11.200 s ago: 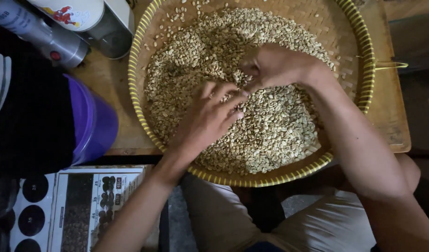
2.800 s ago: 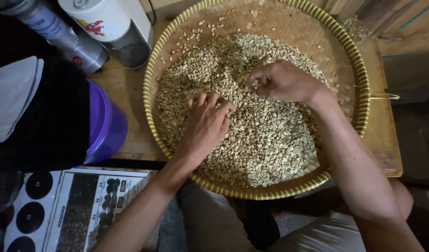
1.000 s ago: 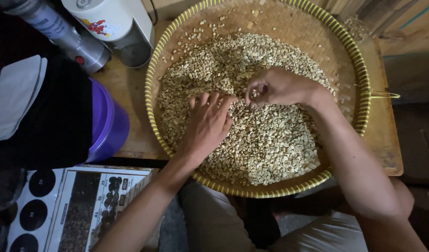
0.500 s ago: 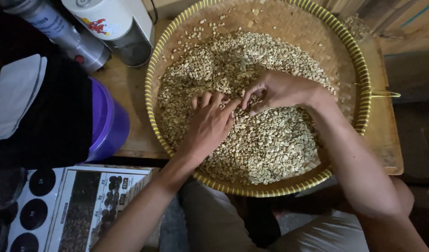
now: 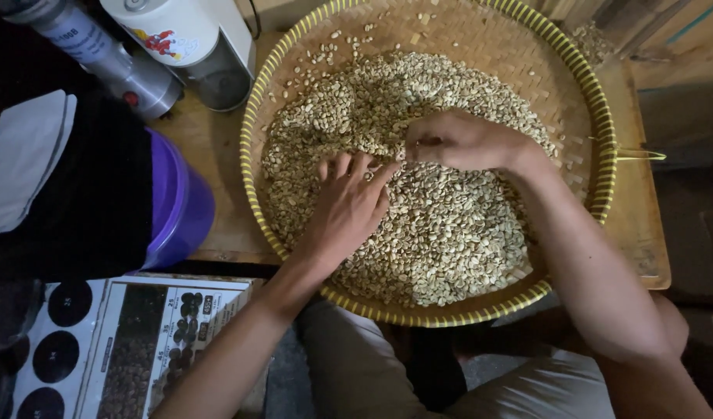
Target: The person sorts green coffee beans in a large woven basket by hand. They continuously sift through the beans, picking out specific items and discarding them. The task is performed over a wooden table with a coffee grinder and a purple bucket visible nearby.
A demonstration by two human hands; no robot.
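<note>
Left hand: left hand (image 5: 347, 208) lies palm-down on the pale beans (image 5: 442, 233), fingers spread and pressed lightly into the heap near the middle of the tray; holds nothing that can be seen.
Right hand: right hand (image 5: 459, 141) is curled, thumb and forefinger pinched together at something small; too small to tell what.
Change: half a second ago the two hands were touching at the fingertips; now the right has drawn up and slightly away, the left barely shifted.
Reading: looks like sorting, one piece being picked out of the heap.
Beans: fill the centre and near side of the round woven tray (image 5: 605, 132); far rim mostly bare, a few strays.
Tray: on a wooden table (image 5: 643, 233), overhanging its near edge.
Around: purple tub (image 5: 182, 206) at the left edge; metal cylinder (image 5: 112, 58) and white canister (image 5: 178, 31) at the far left corner; printed chart (image 5: 139, 341) below.
Obstruction: none between hands and beans.
</note>
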